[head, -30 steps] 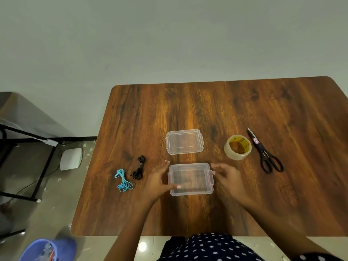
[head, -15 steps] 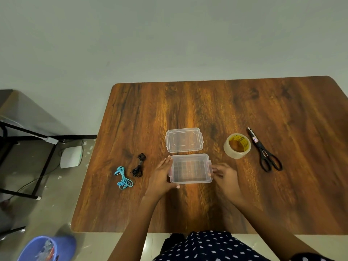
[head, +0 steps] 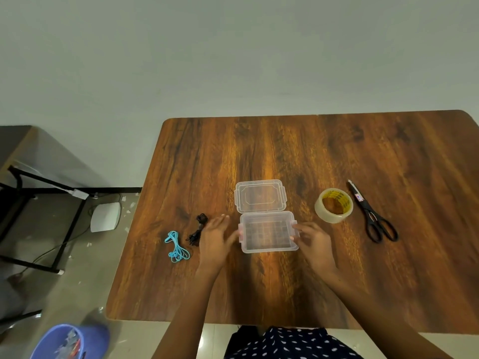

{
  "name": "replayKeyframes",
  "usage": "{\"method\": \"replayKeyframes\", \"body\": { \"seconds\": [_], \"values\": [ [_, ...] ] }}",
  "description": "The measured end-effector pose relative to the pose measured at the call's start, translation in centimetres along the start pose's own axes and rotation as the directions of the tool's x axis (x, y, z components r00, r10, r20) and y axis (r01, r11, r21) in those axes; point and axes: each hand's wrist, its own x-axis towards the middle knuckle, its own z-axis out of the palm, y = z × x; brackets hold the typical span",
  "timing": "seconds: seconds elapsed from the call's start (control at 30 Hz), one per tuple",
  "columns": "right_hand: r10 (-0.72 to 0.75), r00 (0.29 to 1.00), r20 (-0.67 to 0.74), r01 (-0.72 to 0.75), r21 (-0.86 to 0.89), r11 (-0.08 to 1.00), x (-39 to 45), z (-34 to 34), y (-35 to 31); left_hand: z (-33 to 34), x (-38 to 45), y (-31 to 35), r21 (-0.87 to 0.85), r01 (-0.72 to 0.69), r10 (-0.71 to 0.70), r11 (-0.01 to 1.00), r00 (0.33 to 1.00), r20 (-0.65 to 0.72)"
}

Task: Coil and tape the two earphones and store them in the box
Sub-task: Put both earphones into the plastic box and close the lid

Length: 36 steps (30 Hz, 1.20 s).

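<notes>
Table: a wooden table [head: 298, 151] with dark grain carries all the task things.
Box: a clear plastic box [head: 268, 231] stands open near the middle of the table, with nothing visible inside it.
Lid: the clear lid [head: 260, 195] lies flat just behind the box, and its near edge touches or almost touches the far edge of the box.
Left hand: the left hand [head: 215, 242] is at the left side of the box; the fingers are straight and relaxed and grasp nothing. The thumb side is next to the left wall of the box, but contact is blurred and I cannot tell.
Right hand: the right hand [head: 312, 240] is at the right side of the box; the fingertips pinch the right clip of the box.
Blue earphone: the blue earphone [head: 177, 246] lies loose on the table, left of the left hand.
Black earphone: the black earphone [head: 197, 229] lies between the blue one and the left hand, and is partly covered by the hand.
Tape: the roll of clear tape [head: 333, 205] lies right of the box.
Scissors: the black scissors [head: 372, 215] lie just right of the tape, closed.
Floor: a blue bucket [head: 64, 342] stands on the floor at the lower left.
</notes>
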Motion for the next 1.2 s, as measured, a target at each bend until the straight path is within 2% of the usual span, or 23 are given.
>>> {"method": "replayKeyframes", "body": {
  "seconds": [0.07,0.13,0.27,0.37,0.47,0.53,0.6,0.67,0.73,0.8,0.9,1.1,1.2],
  "values": [
    [-0.012,1.0,-0.003,0.011,-0.058,0.998,0.0,0.5,-0.3,-0.3,0.1,-1.1,0.052,0.136,-0.125,0.989,0.978,-0.164],
    [-0.02,1.0,-0.003,0.02,-0.07,0.997,0.1,0.8,-0.7,-0.7,0.6,-1.9,0.077,0.285,-0.261,0.955,0.936,-0.235],
    [-0.033,0.999,0.034,0.036,-0.104,0.994,0.0,1.2,-1.2,-1.0,1.8,-3.3,0.151,0.482,-0.458,0.863,0.873,-0.167],
    [-0.03,0.999,0.044,0.035,-0.119,0.992,0.0,0.9,-1.2,-1.0,2.5,-4.0,0.23,0.511,-0.504,0.828,0.859,-0.092],
    [-0.048,0.998,0.051,0.055,-0.154,0.987,-0.1,0.6,-0.9,-1.5,3.0,-3.6,0.204,0.515,-0.511,0.832,0.856,-0.08],
    [-0.052,0.997,0.048,0.059,-0.166,0.984,-0.1,0.2,-0.8,-2.1,3.1,-2.3,0.127,0.434,-0.425,0.892,0.9,-0.092],
    [-0.045,0.998,0.035,0.05,-0.175,0.983,-0.2,0.0,-0.7,-2.6,2.8,-0.3,0.026,0.253,-0.25,0.967,0.964,-0.091],
    [-0.046,0.999,0.023,0.049,-0.188,0.981,-0.3,-0.3,-0.7,-2.7,2.4,2.0,-0.028,0.04,-0.041,0.999,0.998,-0.052],
    [-0.059,0.998,0.02,0.061,-0.195,0.979,-0.3,-0.6,-0.7,-2.0,2.2,4.4,0.008,-0.154,0.154,0.988,0.988,0.028],
    [-0.066,0.998,0.024,0.07,-0.183,0.981,-0.5,-0.8,-0.6,-0.8,2.3,6.0,0.045,-0.273,0.269,0.961,0.959,0.085],
    [-0.043,0.999,0.033,0.048,-0.171,0.984,-0.8,-1.2,-0.3,1.5,2.2,7.6,0.027,-0.331,0.323,0.943,0.934,0.151],
    [0.002,0.998,0.064,0.012,-0.216,0.976,-1.2,-1.0,0.2,4.0,2.2,7.5,0.088,-0.295,0.255,0.951,0.915,0.312],
    [0.014,0.997,0.074,0.004,-0.232,0.973,-1.3,-1.1,0.2,4.5,1.9,6.9,0.062,-0.278,0.236,0.959,0.897,0.373]
  ]
}}
